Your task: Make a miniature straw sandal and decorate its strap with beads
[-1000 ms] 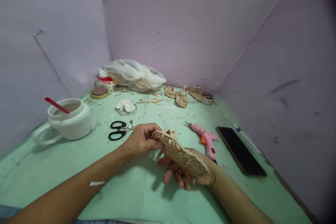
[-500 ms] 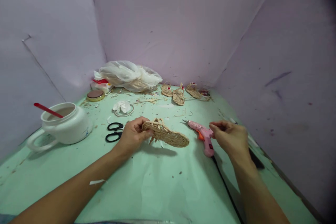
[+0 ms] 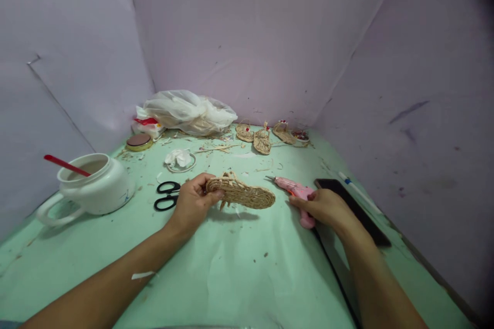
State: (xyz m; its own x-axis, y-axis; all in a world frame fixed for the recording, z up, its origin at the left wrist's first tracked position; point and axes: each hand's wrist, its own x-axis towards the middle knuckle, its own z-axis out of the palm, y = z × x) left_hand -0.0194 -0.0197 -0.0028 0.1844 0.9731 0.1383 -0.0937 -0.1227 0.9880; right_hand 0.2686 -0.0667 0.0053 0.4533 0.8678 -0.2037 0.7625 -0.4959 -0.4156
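Note:
My left hand point(image 3: 195, 203) pinches one end of a small woven straw slipper point(image 3: 247, 194) between thumb and fingers, holding it tilted above the table. A pink hot glue gun point(image 3: 307, 220) lies to its right, nozzle toward the slipper and black cord running down. Closed around the glue gun's grip is my right hand point(image 3: 324, 204), thumb near the orange trigger; some fingers are hidden behind the tool. Black-handled scissors point(image 3: 166, 196) lie beside my left hand, their blades hidden by it.
A white mug point(image 3: 101, 190) with a red stick stands left on the green table point(image 3: 231, 272). At the back are a plastic bag point(image 3: 189, 110), several small straw slippers point(image 3: 262, 141) and a bead dish point(image 3: 300, 136). A dark flat phone-like object point(image 3: 363, 218) lies right.
My right hand has moved down and slightly left, from a pinch at the rear of the glue gun to its grip. The slipper stays in my left hand, nearly still.

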